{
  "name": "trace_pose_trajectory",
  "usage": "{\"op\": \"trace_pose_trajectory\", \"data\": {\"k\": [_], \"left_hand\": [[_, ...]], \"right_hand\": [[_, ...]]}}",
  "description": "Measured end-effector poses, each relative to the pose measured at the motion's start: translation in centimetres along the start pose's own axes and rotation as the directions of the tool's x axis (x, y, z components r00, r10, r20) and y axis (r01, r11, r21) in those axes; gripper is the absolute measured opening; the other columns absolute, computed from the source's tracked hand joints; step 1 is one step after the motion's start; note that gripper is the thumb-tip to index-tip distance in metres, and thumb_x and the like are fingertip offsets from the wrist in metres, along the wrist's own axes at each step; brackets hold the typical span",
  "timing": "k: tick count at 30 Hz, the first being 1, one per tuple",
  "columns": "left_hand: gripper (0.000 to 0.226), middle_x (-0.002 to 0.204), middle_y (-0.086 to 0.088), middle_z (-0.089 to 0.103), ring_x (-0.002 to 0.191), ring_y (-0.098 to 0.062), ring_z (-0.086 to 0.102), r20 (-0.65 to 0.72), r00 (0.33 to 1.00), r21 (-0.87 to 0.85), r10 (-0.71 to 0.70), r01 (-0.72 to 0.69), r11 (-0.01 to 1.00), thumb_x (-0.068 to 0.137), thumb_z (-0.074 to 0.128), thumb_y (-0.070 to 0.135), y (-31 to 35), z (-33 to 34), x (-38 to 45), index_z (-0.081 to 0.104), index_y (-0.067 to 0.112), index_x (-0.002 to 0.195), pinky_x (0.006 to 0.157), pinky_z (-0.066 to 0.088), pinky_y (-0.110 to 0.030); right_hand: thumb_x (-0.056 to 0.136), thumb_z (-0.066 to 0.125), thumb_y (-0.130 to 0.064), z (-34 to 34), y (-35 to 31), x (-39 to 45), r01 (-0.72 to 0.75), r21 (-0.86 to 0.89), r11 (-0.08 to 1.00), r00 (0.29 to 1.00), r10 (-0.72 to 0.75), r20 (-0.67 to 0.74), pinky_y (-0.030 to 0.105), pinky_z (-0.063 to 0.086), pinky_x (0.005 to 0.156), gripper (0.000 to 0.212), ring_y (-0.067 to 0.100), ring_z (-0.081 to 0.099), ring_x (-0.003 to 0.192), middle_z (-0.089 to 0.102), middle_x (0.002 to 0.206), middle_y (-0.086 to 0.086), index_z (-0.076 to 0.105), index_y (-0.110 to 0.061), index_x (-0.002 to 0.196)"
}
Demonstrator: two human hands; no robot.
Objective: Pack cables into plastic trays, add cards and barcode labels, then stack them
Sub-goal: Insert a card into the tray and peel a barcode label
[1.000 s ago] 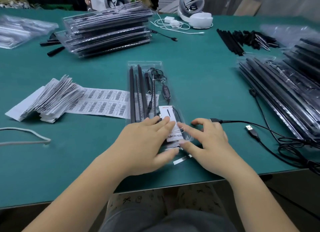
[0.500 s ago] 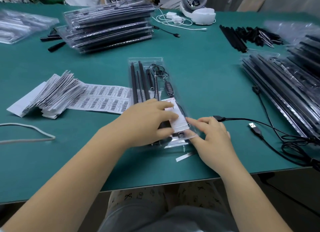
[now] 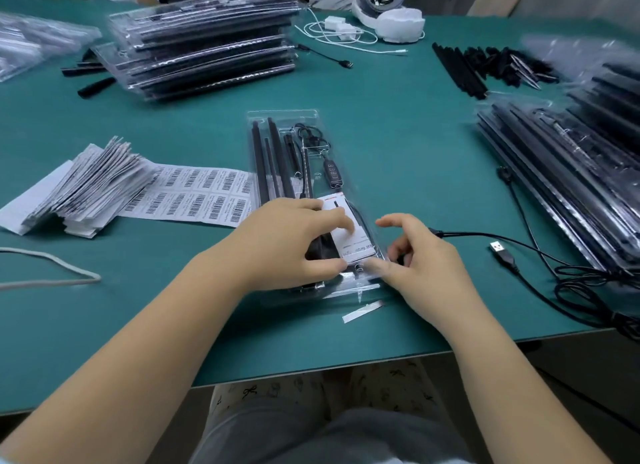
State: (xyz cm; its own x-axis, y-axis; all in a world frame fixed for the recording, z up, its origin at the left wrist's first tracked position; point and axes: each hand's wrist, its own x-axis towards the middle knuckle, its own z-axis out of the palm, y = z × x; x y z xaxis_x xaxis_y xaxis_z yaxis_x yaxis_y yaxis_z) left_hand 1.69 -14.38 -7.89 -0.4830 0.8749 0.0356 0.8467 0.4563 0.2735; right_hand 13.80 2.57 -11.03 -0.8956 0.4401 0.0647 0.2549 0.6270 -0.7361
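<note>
Green matting covers the counter (image 3: 398, 145), and at its middle lies a clear plastic tray (image 3: 282, 115), long axis running from 12 to 6 o'clock, holding black rods (image 3: 266, 162) along its 9 o'clock side and a coiled black cable with an inline controller (image 3: 331, 172) toward 3 o'clock. A white card (image 3: 356, 242) sits in the near end of the tray. The left hand (image 3: 287, 245) rests over that near end, its fingers spread and lightly bent across the card and its thumb against the tray's near part, pressing rather than wrapped round anything. The right hand (image 3: 420, 256) is at the tray's 3 o'clock edge with its fingers curled; its thumb meets the tray's clear rim near the card, but blur hides whether that grip pinches the plastic. A small white strip (image 3: 363, 312) lies on the counter just at 6 o'clock of the tray. At 9 o'clock a sheet of barcode labels (image 3: 197, 193) lies flat, partly under a fanned pile of folded leaflets (image 3: 86, 190). At 3 o'clock a loose black USB cable (image 3: 504, 254) trails across the matting toward a stack of filled trays (image 3: 571, 173). A second stack of filled trays (image 3: 207, 44) stands at 11 o'clock, and loose black rods (image 3: 460, 69) lie at 1 o'clock. White cord (image 3: 52, 280) loops in from the 9 o'clock edge.
</note>
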Motion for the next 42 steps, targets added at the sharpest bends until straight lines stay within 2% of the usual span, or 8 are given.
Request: {"op": "trace_pose_trajectory", "data": {"k": [7,14,23,28,31,33,37,42], "left_hand": [[0.053,0.144,0.020,0.041,0.129,-0.005,0.034,0.017,1.000,0.015,0.012,-0.012,1.000,0.086,0.053,0.050,-0.6,0.0,0.2,0.043,0.043,0.137,0.103,0.032,-0.026],[0.050,0.147,0.023,0.034,0.139,-0.005,0.027,0.010,1.000,0.042,0.028,-0.028,0.999,0.088,0.050,0.051,-0.7,0.3,0.2,0.041,0.046,0.137,0.109,0.028,-0.028],[0.048,0.152,0.022,0.023,0.142,-0.002,0.013,0.046,0.999,-0.021,0.014,-0.013,1.000,0.092,0.046,0.050,-0.6,0.4,0.0,0.035,0.049,0.139,0.115,0.006,-0.024],[0.049,0.152,0.022,0.024,0.143,-0.005,0.012,0.047,0.999,-0.018,0.009,-0.008,1.000,0.092,0.046,0.050,-0.6,0.7,0.0,0.035,0.048,0.140,0.114,0.006,-0.026],[0.050,0.151,0.021,0.028,0.142,-0.009,0.016,0.028,0.999,-0.008,0.017,-0.016,1.000,0.090,0.047,0.050,-0.6,0.9,0.0,0.037,0.047,0.139,0.113,0.014,-0.026],[0.051,0.150,0.022,0.028,0.142,-0.010,0.018,0.025,0.999,0.001,0.023,-0.023,1.000,0.089,0.046,0.052,-0.8,0.9,0.0,0.036,0.048,0.139,0.112,0.015,-0.024],[0.053,0.153,0.019,0.025,0.142,-0.009,0.013,0.035,0.999,0.005,0.038,-0.038,0.999,0.090,0.044,0.053,-0.9,1.2,-0.2,0.033,0.046,0.141,0.113,0.009,-0.026],[0.051,0.154,0.011,0.026,0.143,-0.012,0.014,-0.005,0.999,0.007,0.052,-0.052,0.999,0.093,0.044,0.050,-1.0,1.6,-0.3,0.036,0.041,0.142,0.116,0.010,-0.035]], "right_hand": [[0.059,0.048,-0.073,0.1,-0.9,0.4,0.007,-0.268,0.963,1.000,-0.006,0.003,0.028,0.027,0.049,0.047,0.004,0.044,0.057,0.048,0.061,-0.008,0.046,-0.027,0.063],[0.065,0.060,-0.069,-0.3,-1.3,1.0,-0.065,-0.379,0.923,0.997,0.075,0.011,0.027,0.028,0.046,0.054,0.012,0.045,0.053,0.048,0.050,-0.004,0.051,-0.016,0.058],[0.071,0.034,-0.072,-0.8,-2.0,2.8,0.129,-0.643,0.755,0.979,0.008,0.206,0.028,0.024,0.047,0.057,0.007,0.044,0.054,0.049,0.054,-0.005,0.045,-0.019,0.056],[0.076,0.057,-0.053,-3.7,-0.5,1.2,0.190,-0.242,0.951,0.886,-0.060,0.460,0.021,0.037,0.060,0.019,0.001,0.047,0.063,0.054,0.075,-0.011,0.056,-0.035,0.082],[0.070,0.074,-0.044,-3.8,0.6,-0.1,0.114,0.031,0.993,0.934,-0.118,0.337,0.012,0.042,0.073,0.060,0.003,0.054,0.077,0.053,0.096,-0.017,0.042,-0.056,0.119],[0.070,0.077,-0.040,-3.1,0.5,-0.8,0.229,0.046,0.972,0.939,-0.233,0.255,0.008,0.039,0.079,0.063,0.004,0.054,0.088,0.049,0.104,-0.021,0.043,-0.062,0.119],[0.081,0.065,-0.042,-1.6,0.2,-1.4,0.369,-0.158,0.916,0.913,-0.326,0.244,0.015,0.036,0.087,0.031,0.002,0.044,0.097,0.041,0.110,-0.019,0.063,-0.045,0.112],[0.072,0.061,-0.062,-1.3,-0.9,-1.8,0.095,0.017,0.995,0.989,-0.096,0.116,0.008,0.038,0.064,0.044,-0.002,0.053,0.072,0.055,0.088,-0.021,0.059,-0.039,0.108]]}}
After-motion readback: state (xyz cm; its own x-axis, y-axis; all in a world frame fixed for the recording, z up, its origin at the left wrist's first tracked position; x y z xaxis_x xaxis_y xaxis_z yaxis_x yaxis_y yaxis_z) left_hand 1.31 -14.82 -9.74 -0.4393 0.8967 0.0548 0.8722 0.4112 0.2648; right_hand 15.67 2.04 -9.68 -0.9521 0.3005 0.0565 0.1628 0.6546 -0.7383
